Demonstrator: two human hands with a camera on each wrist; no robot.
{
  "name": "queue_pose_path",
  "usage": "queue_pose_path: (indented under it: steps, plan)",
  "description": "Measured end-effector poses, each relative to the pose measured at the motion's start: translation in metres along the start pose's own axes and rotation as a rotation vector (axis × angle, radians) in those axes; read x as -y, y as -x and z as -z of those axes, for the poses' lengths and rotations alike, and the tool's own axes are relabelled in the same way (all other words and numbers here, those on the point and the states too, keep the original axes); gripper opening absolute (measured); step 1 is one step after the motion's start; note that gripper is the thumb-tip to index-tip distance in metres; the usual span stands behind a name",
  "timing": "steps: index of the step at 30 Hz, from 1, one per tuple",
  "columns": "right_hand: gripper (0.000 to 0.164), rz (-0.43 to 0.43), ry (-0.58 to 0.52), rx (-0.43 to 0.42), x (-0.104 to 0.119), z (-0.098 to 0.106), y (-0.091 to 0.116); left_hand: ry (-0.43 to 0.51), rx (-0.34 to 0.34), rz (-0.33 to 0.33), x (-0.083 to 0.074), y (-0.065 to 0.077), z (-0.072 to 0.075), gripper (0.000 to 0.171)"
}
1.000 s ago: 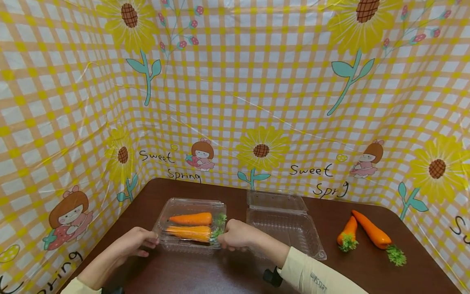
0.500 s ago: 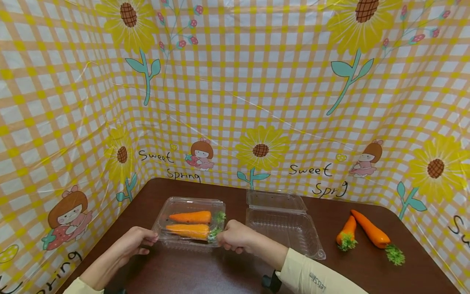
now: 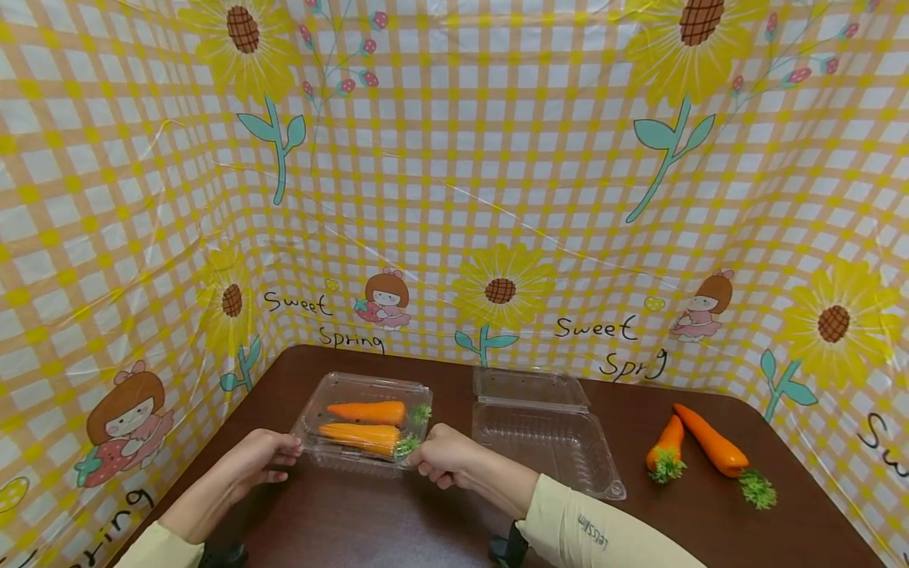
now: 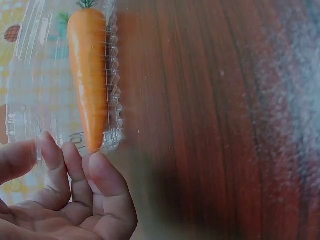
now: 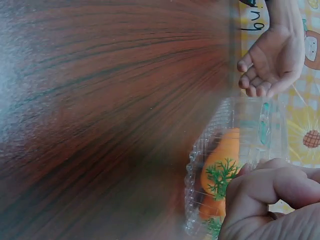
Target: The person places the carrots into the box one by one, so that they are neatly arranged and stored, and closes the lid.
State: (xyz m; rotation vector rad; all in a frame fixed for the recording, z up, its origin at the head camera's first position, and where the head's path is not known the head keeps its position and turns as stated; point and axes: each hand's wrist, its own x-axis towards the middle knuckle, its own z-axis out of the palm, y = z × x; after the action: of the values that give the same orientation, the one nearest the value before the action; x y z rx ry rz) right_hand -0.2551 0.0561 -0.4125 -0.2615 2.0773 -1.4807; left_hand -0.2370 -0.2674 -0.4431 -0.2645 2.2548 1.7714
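In the head view, a lidded clear plastic clamshell box point(image 3: 312, 414) lies at the left of the table, two carrots inside. The rear carrot point(image 3: 369, 412) and the front carrot point(image 3: 358, 438) both point their tips left, green tops to the right. My left hand point(image 3: 259, 457) pinches the box's front left corner between thumb and forefinger, its other fingers loosely bent. At the front right corner, my right hand point(image 3: 447, 457) grips the rim with curled fingers. Through the clear wall, a carrot point(image 4: 89, 75) shows beyond my left fingertips. Whether the box touches the table I cannot tell.
A second clear clamshell box point(image 3: 543, 442) stands right of my right hand, its lid point(image 3: 529, 388) folded back. Two loose carrots, a short one point(image 3: 666, 446) and a long one point(image 3: 710, 442), lie at the right. A checked cloth point(image 3: 440, 197) hangs around the dark table point(image 3: 341, 521).
The box with the carrots has shifted slightly away from me, and both hands have moved with it, still at its front corners. The view has turned a little. The second box and loose carrots stay put.
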Motion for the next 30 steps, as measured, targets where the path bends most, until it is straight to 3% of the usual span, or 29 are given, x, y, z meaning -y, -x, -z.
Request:
queue_pose_path:
  steps: [11, 18, 23, 30]
  plan:
    - [0.051, 0.037, 0.104, -0.071, -0.0045, -0.0072, -0.0076, 0.002, -0.015, -0.009, -0.0009, -0.0034, 0.0021, 0.02]
    - [0.055, 0.035, 0.107, -0.087, -0.0056, -0.0103, -0.0076, 0.002, -0.022, -0.011, -0.0003, -0.0045, 0.0026, 0.021]
    - [0.05, 0.028, 0.06, -0.119, -0.0054, -0.0094, -0.0063, -0.008, -0.038, -0.023, 0.0012, -0.0078, 0.0025, 0.022]
    - [0.028, 0.021, 0.002, -0.086, -0.0018, -0.0062, -0.0029, -0.061, -0.053, -0.03, -0.0004, -0.0096, 0.0025, 0.034]
